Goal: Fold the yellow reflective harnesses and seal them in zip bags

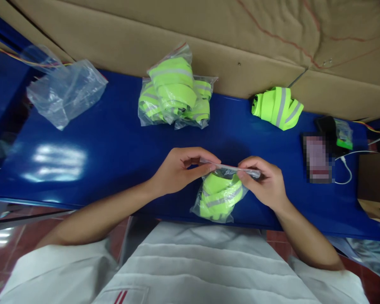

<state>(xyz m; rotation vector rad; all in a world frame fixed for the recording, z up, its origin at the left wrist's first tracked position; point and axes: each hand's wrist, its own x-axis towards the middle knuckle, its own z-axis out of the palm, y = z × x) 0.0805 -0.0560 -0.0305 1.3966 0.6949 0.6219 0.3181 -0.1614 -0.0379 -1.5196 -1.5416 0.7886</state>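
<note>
Between my hands, close to the table's front edge, is a clear zip bag (229, 170) with a rolled neon-yellow reflective strap (221, 194) inside. My left hand (186, 169) pinches the left part of the bag's top strip between thumb and fingers. On the right part of that strip, my right hand (262, 179) has its thumb and fingers pressed together. The strap hangs below the strip, its grey reflective stripe showing through the plastic. Whether the seal is fully closed I cannot tell.
Several bagged yellow straps (174, 90) are piled at the back of the blue table (123, 160). An unbagged strap roll (280, 107) lies back right. Clear bags (68, 93) lie at the left. A phone (317, 158), a white cable (350, 173) and a cardboard box (376, 181) are at the right.
</note>
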